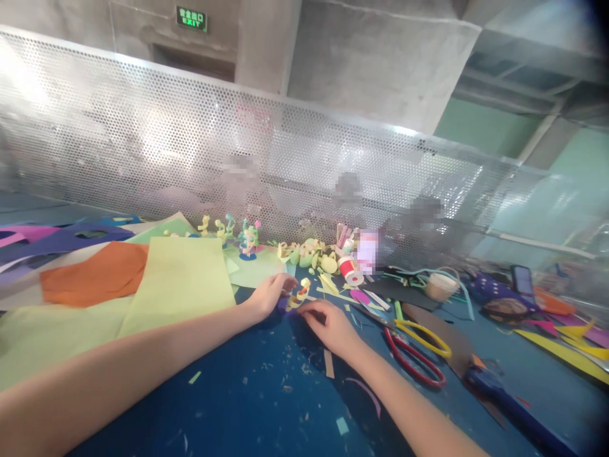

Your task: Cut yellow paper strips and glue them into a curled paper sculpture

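A small yellow-and-orange curled felt or paper figure (303, 290) stands upright on a dark purple base (288, 307) between my two hands. My left hand (272, 296) curls around its left side, fingers bent and partly hidden near the base. From the right, my right hand (332, 325) reaches in with thumb and fingers pinched at the base. Behind them, a similar curled figure on a blue disc (248, 256) stands near several others. Pale yellow-green sheets (183, 270) lie left of my left hand, with an orange piece (98, 273) beside them.
Red-handled scissors (413, 362) and yellow-handled scissors (428, 336) lie right of my right hand, near a blue tool with an orange tip (499, 393). Cut pieces (309, 254), a red-and-white spool (351, 271) and a cup (441, 287) stand before a perforated metal screen (304, 165).
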Action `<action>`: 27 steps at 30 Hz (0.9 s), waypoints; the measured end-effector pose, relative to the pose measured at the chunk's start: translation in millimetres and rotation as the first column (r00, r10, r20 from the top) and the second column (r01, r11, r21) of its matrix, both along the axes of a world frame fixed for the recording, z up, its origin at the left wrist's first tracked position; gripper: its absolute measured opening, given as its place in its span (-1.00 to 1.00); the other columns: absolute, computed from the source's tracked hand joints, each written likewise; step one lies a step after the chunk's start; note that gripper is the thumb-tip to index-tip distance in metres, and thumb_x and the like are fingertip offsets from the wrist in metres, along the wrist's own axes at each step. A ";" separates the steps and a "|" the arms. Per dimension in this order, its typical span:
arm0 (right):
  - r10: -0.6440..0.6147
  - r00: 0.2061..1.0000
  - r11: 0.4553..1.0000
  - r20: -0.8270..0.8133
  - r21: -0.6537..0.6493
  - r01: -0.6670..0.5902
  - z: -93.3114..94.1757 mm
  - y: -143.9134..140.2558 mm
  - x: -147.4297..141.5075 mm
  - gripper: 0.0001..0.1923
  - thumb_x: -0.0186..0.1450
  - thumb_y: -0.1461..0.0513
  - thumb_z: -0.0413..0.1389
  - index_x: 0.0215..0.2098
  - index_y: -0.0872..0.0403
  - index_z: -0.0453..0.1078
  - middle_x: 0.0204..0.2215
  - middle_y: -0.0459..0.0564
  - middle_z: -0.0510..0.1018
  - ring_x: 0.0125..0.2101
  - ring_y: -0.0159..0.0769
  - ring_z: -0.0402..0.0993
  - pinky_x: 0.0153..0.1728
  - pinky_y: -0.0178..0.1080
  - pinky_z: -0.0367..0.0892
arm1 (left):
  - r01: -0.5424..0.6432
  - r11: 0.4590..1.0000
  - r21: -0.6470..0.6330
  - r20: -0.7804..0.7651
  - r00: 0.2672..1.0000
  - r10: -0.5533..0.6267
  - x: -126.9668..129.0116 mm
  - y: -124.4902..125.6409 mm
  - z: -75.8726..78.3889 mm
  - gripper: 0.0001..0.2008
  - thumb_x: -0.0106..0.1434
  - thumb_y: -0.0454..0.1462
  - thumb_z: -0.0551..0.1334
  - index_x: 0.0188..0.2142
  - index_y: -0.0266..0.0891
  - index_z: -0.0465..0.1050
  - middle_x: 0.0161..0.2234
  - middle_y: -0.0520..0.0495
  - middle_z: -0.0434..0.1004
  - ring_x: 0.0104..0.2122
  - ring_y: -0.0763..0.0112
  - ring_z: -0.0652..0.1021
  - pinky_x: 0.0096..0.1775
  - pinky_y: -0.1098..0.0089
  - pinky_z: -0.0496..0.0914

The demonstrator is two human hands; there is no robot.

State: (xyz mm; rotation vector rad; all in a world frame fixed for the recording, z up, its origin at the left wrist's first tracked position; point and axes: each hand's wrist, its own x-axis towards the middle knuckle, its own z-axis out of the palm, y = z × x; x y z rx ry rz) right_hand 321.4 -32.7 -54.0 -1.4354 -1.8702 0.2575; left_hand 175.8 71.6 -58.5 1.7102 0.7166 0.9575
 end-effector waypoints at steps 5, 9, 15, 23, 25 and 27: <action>-0.019 1.000 1.000 0.005 0.001 0.019 -0.2 -0.5 -0.5 -0.80 0.17 0.30 0.01 -0.34 0.01 0.47 -0.35 -0.04 0.52 -0.29 -0.27 0.41 -0.19 -0.21 0.30 | -0.016 0.998 0.064 0.063 0.998 0.012 -4.0 -7.4 8.6 -0.67 0.17 -0.15 -0.05 -0.37 -0.30 0.40 -0.28 -0.10 0.43 -0.23 0.32 0.44 -0.14 0.34 0.34; 0.004 1.000 1.000 0.024 -0.019 -0.004 2.5 -1.4 -2.3 -0.78 0.19 0.30 -0.01 -0.31 -0.01 0.47 -0.36 -0.06 0.51 -0.28 -0.28 0.40 -0.19 -0.22 0.29 | -0.015 0.991 0.131 0.018 1.000 0.012 -6.5 -13.1 13.2 -0.75 0.13 -0.20 0.02 -0.42 -0.25 0.42 -0.34 -0.03 0.45 -0.27 0.33 0.44 -0.15 0.36 0.32; 0.013 1.000 0.999 0.008 -0.030 -0.013 1.6 0.2 -2.1 -0.78 0.18 0.30 0.00 -0.30 0.00 0.46 -0.36 -0.04 0.50 -0.31 -0.27 0.40 -0.21 -0.20 0.30 | 0.032 0.980 0.198 -0.053 0.998 -0.022 -13.1 -20.8 21.0 -0.77 0.11 -0.26 0.00 -0.35 -0.24 0.40 -0.30 -0.02 0.46 -0.23 0.32 0.45 -0.18 0.38 0.34; 0.015 1.000 0.999 0.003 -0.030 -0.015 0.3 1.6 -1.7 -0.79 0.18 0.30 0.00 -0.33 0.01 0.46 -0.37 -0.04 0.51 -0.29 -0.26 0.41 -0.19 -0.21 0.29 | 0.217 0.905 0.365 -0.099 0.976 -0.194 -15.2 -27.6 26.1 -0.75 0.06 -0.35 0.05 -0.21 -0.22 0.30 -0.24 -0.04 0.38 -0.19 0.33 0.40 -0.11 0.35 0.30; 0.012 1.000 1.000 0.008 -0.021 -0.012 0.5 1.2 -1.8 -0.79 0.17 0.30 0.00 -0.32 0.01 0.46 -0.37 -0.04 0.51 -0.30 -0.27 0.41 -0.20 -0.22 0.29 | 0.242 0.890 0.387 -0.135 0.970 -0.205 -14.6 -27.5 25.2 -0.70 0.06 -0.33 0.09 -0.16 -0.22 0.25 -0.22 -0.05 0.36 -0.18 0.32 0.40 -0.13 0.34 0.31; 0.006 1.000 1.000 0.002 -0.016 -0.006 0.3 0.8 -2.0 -0.80 0.17 0.30 0.01 -0.32 0.02 0.45 -0.37 -0.03 0.50 -0.31 -0.27 0.40 -0.22 -0.23 0.29 | 0.249 0.882 0.400 -0.175 0.965 -0.194 -13.7 -26.8 23.2 -0.65 0.03 -0.32 0.14 -0.14 -0.21 0.22 -0.20 -0.06 0.34 -0.19 0.31 0.39 -0.15 0.34 0.32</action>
